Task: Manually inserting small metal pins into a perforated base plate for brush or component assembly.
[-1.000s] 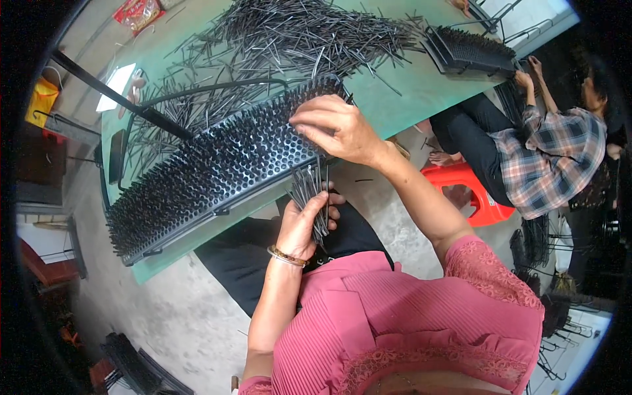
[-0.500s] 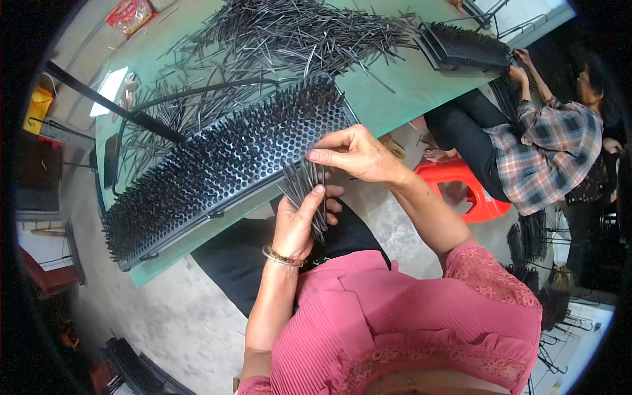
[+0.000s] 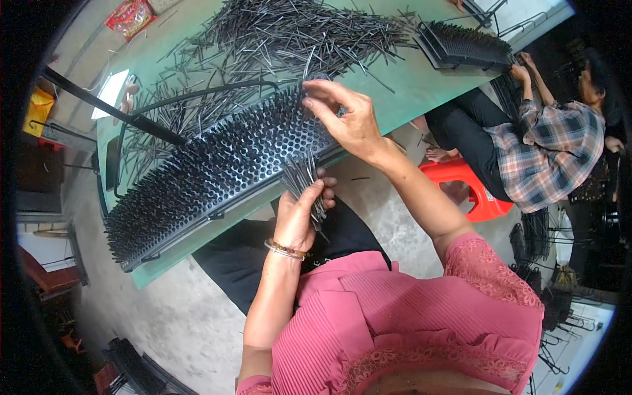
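My left hand (image 3: 303, 214) is closed round a bunch of thin black strips (image 3: 301, 172), which fan out above the thumb at the near edge of a long curved panel (image 3: 286, 155). The panel is dark and full of round holes; many black strips stand upright in it like bristles, while holes along the near right side show bare. Over the panel's far right end is my right hand (image 3: 349, 125), its fingers bent and the thumb close to the forefinger among the upright strips. Whatever lies between those fingertips is too small to make out.
A big heap of loose black strips (image 3: 296, 36) covers the far part of the green table (image 3: 421, 99). A black metal bar (image 3: 112, 105) slants in from the left. At right a person in a plaid shirt (image 3: 553, 151) works at another bristled panel (image 3: 464, 46), near a red stool (image 3: 464, 187).
My right hand has moved from the bunch up and away to the panel's far right end. My left hand keeps the bunch, nearly in place.
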Demonstrator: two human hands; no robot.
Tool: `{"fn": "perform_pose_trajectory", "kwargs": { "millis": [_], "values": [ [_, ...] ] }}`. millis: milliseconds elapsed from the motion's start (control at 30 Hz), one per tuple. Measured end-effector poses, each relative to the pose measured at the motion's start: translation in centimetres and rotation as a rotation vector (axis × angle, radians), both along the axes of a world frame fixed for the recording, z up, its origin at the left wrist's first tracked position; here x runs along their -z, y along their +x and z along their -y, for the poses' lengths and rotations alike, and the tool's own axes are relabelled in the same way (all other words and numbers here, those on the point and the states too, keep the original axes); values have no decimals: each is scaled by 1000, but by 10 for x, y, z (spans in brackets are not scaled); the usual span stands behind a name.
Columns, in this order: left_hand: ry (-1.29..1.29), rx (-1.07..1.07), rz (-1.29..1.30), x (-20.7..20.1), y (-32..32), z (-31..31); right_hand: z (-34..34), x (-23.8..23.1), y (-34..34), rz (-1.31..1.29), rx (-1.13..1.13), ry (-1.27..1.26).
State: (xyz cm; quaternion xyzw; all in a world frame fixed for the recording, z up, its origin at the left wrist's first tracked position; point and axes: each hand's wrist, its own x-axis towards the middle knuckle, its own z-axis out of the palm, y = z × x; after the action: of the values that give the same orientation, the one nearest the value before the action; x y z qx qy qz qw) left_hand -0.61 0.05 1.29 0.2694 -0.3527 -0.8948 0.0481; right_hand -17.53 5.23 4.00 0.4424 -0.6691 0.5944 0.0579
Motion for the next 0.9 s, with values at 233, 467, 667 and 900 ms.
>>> {"fn": "perform_pose_trajectory", "kwargs": {
  "millis": [233,467,667,900],
  "values": [
    [108,26,-21,0,3,0,2,11,-5,-456,-39,196],
    [79,54,-60,-6,6,6,-21,-11,15,63,-127,439],
    [-40,74,-52,-11,5,-2,-45,-12,22,669,-415,574],
    [10,52,25,1,0,0,-45,-17,6,577,-201,281]
  ]
}}
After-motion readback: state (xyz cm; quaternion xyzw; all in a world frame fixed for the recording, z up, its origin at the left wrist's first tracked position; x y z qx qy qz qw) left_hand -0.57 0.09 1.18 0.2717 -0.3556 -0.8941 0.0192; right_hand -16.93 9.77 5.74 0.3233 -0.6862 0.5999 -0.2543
